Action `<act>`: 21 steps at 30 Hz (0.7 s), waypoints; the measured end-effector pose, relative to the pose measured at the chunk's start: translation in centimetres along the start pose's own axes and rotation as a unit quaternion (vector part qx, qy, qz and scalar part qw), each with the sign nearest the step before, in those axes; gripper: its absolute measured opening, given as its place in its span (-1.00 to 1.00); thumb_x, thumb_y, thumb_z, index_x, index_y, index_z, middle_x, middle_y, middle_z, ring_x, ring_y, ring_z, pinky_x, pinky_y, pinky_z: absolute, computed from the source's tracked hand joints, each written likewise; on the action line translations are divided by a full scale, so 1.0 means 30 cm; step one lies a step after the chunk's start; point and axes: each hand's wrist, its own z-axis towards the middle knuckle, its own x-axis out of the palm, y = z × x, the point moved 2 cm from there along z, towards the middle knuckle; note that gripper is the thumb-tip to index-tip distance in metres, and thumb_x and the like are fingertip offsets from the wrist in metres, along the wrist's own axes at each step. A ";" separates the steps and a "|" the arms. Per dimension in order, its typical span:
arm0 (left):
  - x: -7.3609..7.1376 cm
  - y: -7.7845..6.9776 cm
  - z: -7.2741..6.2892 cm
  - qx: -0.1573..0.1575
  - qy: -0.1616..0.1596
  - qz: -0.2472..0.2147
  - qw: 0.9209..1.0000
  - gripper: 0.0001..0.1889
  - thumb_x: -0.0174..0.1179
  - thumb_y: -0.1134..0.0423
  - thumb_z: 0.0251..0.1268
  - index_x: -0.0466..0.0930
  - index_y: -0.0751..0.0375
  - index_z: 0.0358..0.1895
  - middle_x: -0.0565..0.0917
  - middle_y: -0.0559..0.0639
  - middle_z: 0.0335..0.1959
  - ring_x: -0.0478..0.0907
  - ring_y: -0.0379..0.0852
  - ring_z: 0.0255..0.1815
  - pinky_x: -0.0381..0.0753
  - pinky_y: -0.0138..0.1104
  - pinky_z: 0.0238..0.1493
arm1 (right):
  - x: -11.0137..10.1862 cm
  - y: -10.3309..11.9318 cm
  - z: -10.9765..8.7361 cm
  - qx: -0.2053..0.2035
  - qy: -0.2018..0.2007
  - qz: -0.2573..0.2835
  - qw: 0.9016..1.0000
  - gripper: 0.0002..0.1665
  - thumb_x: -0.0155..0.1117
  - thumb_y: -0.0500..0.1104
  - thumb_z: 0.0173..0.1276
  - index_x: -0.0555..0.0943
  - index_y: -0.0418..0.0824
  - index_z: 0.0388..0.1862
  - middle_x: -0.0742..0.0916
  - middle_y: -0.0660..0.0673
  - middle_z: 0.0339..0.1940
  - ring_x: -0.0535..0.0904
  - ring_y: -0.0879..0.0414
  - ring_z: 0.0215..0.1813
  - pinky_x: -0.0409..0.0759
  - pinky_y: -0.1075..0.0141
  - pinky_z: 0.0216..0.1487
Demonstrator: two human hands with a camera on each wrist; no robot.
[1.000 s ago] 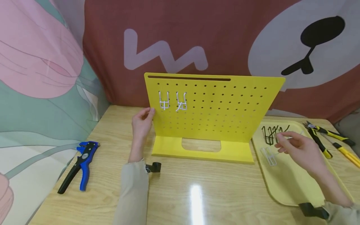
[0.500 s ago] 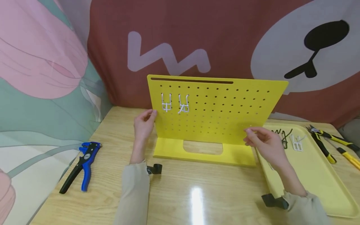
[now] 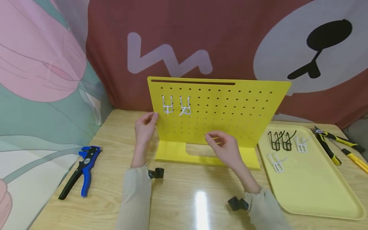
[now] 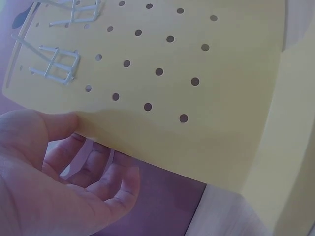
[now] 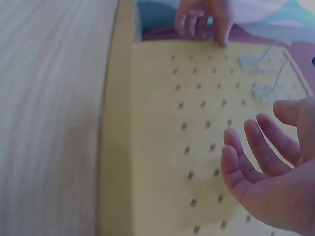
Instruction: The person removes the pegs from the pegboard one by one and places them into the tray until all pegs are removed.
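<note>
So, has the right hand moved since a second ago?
Yes; in the head view, the right hand has moved left, from over the tray to in front of the yellow pegboard.

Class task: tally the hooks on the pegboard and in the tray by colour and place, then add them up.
White hooks on the pegboard: 2
White hooks in the tray: 2
Black hooks in the tray: 2
Total: 6

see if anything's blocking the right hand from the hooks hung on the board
Nothing visible blocks it: just the board shows between the right hand and the hung hooks. The left hand pinches the board's left edge, out of that path.
</note>
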 end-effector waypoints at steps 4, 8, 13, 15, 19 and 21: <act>0.000 0.004 -0.001 0.000 0.002 0.002 1.000 -0.62 0.18 0.10 0.37 0.59 0.28 0.10 0.59 0.14 0.04 0.50 -0.09 -0.13 0.48 -0.42 -0.23 | 0.052 0.059 0.032 -0.032 -0.009 0.026 0.999 -0.73 0.24 -0.18 0.38 0.62 -0.33 -0.04 0.70 -0.20 -0.10 0.64 -0.04 -0.13 0.63 0.31 -0.17; 0.000 0.005 -0.001 0.002 0.004 -0.001 1.000 -0.61 0.17 0.10 0.37 0.58 0.30 0.11 0.59 0.16 0.04 0.50 -0.10 -0.13 0.50 -0.36 -0.19 | 0.091 0.114 0.066 -0.062 -0.016 0.048 0.997 -0.67 0.25 -0.21 0.37 0.59 -0.27 0.08 0.70 -0.15 -0.13 0.65 -0.03 -0.20 0.63 0.31 -0.26; -0.001 0.004 -0.002 0.007 0.002 0.002 1.000 -0.61 0.18 0.09 0.37 0.59 0.29 0.10 0.60 0.16 -0.01 0.50 -0.11 -0.17 0.49 -0.41 -0.25 | 0.137 0.173 0.099 -0.095 -0.003 0.067 0.993 -0.53 0.24 -0.21 0.38 0.48 -0.15 0.27 0.68 -0.12 -0.14 0.65 -0.05 -0.31 0.57 0.34 -0.39; -0.002 0.004 -0.002 0.011 0.001 0.006 1.000 -0.62 0.17 0.09 0.37 0.60 0.28 0.09 0.61 0.15 -0.04 0.51 -0.10 -0.18 0.48 -0.44 -0.28 | 0.153 0.190 0.111 -0.110 0.004 0.068 0.992 -0.54 0.22 -0.21 0.39 0.49 -0.15 0.26 0.68 -0.12 -0.13 0.64 -0.01 -0.35 0.56 0.34 -0.40; -0.003 0.005 -0.001 0.014 0.003 0.012 1.000 -0.62 0.16 0.09 0.38 0.60 0.27 0.09 0.61 0.16 -0.03 0.51 -0.08 -0.17 0.48 -0.43 -0.28 | 0.173 0.212 0.127 -0.120 0.012 0.061 0.991 -0.61 0.19 -0.18 0.42 0.54 -0.19 0.20 0.67 -0.11 -0.12 0.62 0.10 -0.40 0.58 0.32 -0.43; -0.003 0.006 -0.001 0.011 0.003 0.012 1.000 -0.62 0.16 0.09 0.38 0.59 0.28 0.10 0.61 0.16 -0.02 0.51 -0.07 -0.16 0.49 -0.39 -0.25 | 0.179 0.216 0.133 -0.113 0.013 0.056 0.992 -0.64 0.18 -0.16 0.42 0.57 -0.21 0.16 0.67 -0.10 -0.11 0.62 0.09 -0.40 0.57 0.31 -0.45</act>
